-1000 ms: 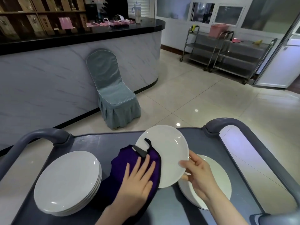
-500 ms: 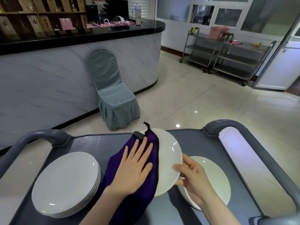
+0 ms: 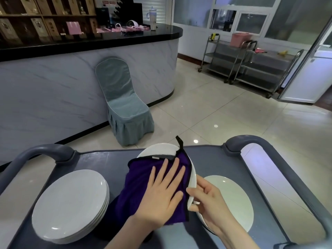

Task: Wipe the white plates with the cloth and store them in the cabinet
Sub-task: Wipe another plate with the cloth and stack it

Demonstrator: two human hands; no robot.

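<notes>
- The white plate (image 3: 158, 150) tilts steeply, facing the person, under the purple cloth (image 3: 140, 178).
- The left hand (image 3: 161, 193) presses the cloth, fingers straight and spread.
- The right hand (image 3: 206, 198) pinches the plate's rim.

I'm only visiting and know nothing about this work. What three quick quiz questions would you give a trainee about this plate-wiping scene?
1. True or false: the left hand presses the purple cloth with straight fingers against the tilted plate.
2. Multiple choice: the right hand holds A) that plate's rim, B) the cloth, C) nothing.
3. Fill in: on the cart, the stack of plates sits to the ___ of the cloth.

Key: 1 true; 2 A; 3 left.
</notes>
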